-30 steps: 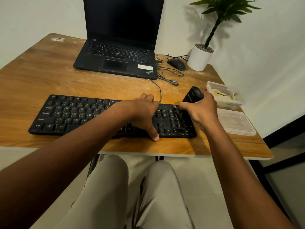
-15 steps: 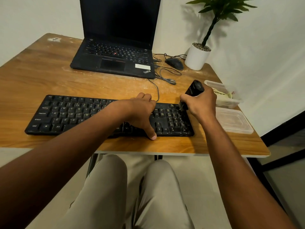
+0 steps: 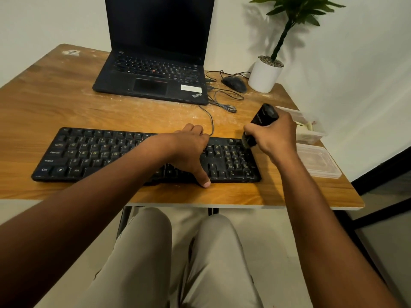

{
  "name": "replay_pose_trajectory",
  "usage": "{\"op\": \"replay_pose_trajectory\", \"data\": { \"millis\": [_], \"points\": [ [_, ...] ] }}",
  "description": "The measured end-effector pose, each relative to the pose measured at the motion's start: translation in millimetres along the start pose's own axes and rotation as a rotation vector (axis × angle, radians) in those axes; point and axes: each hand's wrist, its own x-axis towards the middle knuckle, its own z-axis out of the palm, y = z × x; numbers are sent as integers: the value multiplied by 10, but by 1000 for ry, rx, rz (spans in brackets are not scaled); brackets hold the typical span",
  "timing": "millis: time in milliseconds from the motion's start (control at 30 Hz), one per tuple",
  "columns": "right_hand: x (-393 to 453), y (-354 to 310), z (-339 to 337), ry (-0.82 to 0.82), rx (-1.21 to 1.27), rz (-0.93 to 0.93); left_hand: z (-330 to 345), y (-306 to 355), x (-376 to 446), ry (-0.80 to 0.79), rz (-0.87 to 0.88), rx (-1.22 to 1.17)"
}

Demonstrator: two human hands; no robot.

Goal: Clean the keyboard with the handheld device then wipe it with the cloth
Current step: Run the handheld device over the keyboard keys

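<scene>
Black keyboard [image 3: 93,152] lies flat near the front edge of the wooden table [image 3: 55,103], long axis left-right; legible keys include Ctrl, Alt, Shift, Caps Lock. Behind the keyboard, open black laptop [image 3: 153,83], dark screen, "ThinkPad" printed at its front right corner, white sticker beside it, text unreadable. Right of the keyboard: clear plastic tub [image 3: 308,130] with something pale inside, can't tell what; flat clear lid [image 3: 318,161] just in front of it. Mouse [image 3: 234,83] and white pot with plant [image 3: 264,74] right of the laptop, loose cables [image 3: 222,101] between.

Right hand [image 3: 275,136] clamped around black handheld device [image 3: 263,117], tilted, brush end down on the keyboard's far right corner, top end pointing up and away. Writing on device unreadable. Left hand [image 3: 189,150] rests across the keyboard right of centre, fingers curled over the back edge, thumb on the front edge, gripping it.
</scene>
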Motion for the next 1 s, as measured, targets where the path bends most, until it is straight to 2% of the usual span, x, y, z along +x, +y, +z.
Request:
{"op": "replay_pose_trajectory", "data": {
  "millis": [133, 367, 533, 633, 767, 1000],
  "points": [
    [101, 3, 148, -24, -22, -18, -3, 10, 1, 2, 0, -12],
    [-248, 154, -169, -182, -114, 38, 19, 5, 17, 14, 14, -5],
    [-120, -9, -50, -22, -16, 7, 7, 2, 5, 14, 14, 5],
    [-10, -124, 198, 4, 11, -32, 1, 5, -11, 12, 10, -1],
    [-10, -92, 295, -61, 22, 7, 6, 5, 1, 12, 9, -8],
    [-549, -47, -145, -309, -44, 51, 26, -10, 17, 23, 17, 5]
  ]
}}
